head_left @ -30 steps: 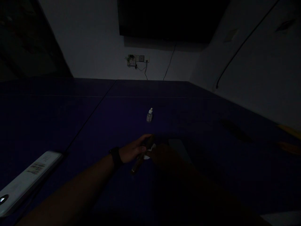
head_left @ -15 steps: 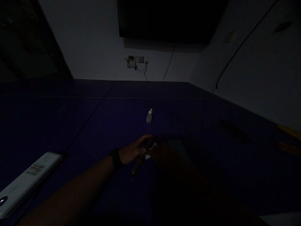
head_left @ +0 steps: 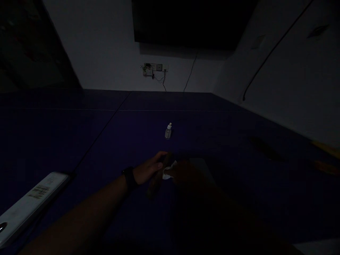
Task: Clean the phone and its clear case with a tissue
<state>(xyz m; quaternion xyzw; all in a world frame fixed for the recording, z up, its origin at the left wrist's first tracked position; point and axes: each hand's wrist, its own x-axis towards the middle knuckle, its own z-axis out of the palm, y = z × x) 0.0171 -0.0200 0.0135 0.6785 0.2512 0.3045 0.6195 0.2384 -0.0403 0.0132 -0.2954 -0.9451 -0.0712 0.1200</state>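
Note:
In the dim head view, my left hand (head_left: 147, 171), with a dark band at the wrist, is closed around a long, dark, narrow object (head_left: 156, 181). The object lies slantwise, its near end pointing down and left; its kind is too dark to make out. My right hand (head_left: 182, 172) is in deep shadow, closed on a crumpled white tissue (head_left: 168, 173) beside the object. Whether the tissue touches it is hard to see. Beyond both hands, a small clear dropper bottle (head_left: 168, 133) with a white top stands upright on the dark blue-purple surface (head_left: 132, 138).
A long white power strip (head_left: 32, 205) lies at left. A grey flat thing (head_left: 200, 166) sits behind my right forearm. Dark and orange items (head_left: 325, 167) lie at far right. Wall sockets with cords (head_left: 156, 68) and a large black screen (head_left: 186, 24) are ahead.
My right hand and the tissue have shifted slightly, and more of the tissue shows. The dark object has tilted a little and looks more blurred. The bottle stays where it was.

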